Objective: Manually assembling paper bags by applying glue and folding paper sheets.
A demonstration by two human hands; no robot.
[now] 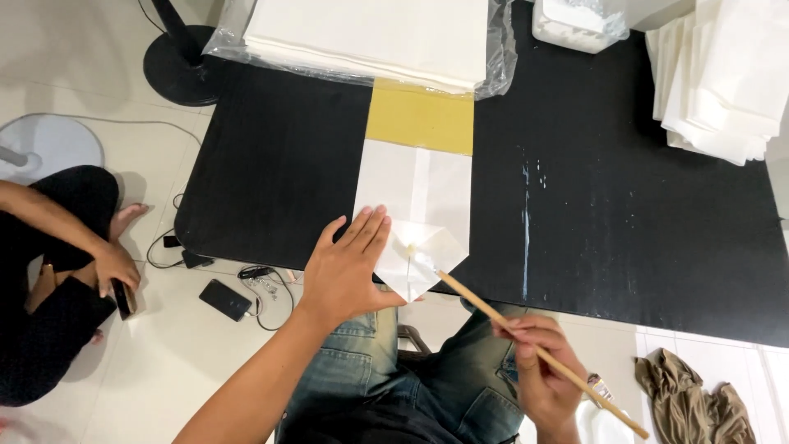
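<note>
1. The white paper bag (415,210) is pinned flat on the black mat (279,164) by the left hand (349,267), fingers together and spread flat, nothing gripped.
2. A thin wooden stick (526,341) is clamped in the right hand (538,362); its tip is touched to the folded point of the bag.
3. Judged here: glue is best spread thinly, inside the fold lines, with the flap kept pressed.
4. The bag lies at one o'clock from the left hand, touching it, and at eleven o'clock from the right.
</note>
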